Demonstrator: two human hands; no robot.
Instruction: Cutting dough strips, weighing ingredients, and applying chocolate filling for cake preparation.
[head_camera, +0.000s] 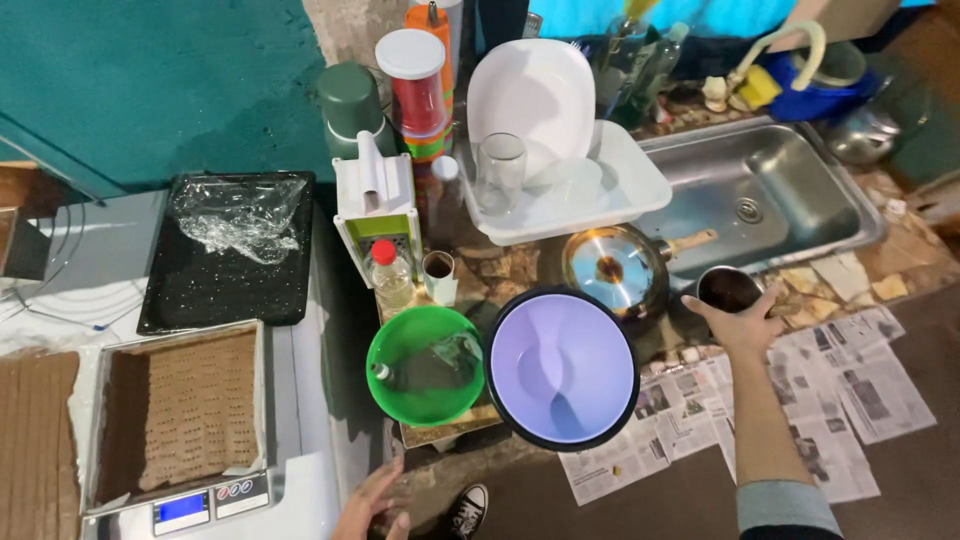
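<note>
Beside the sink (790, 215), on the counter edge, the right hand (742, 322) wraps its fingers round a small dark metal cup (728, 289) (rigid, light, likely slick; best gripped about its wall). Low down, the left hand (372, 505) hangs loosely spread, holding nothing.

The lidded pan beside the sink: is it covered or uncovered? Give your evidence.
Covered. A shiny metal lid with a dark central knob sits flat over the pan, hiding its contents; its wooden handle points toward the sink.

Teal wall (150, 80), steel sink (770, 190), newspapers (800, 400) on perhaps concrete floor
</note>
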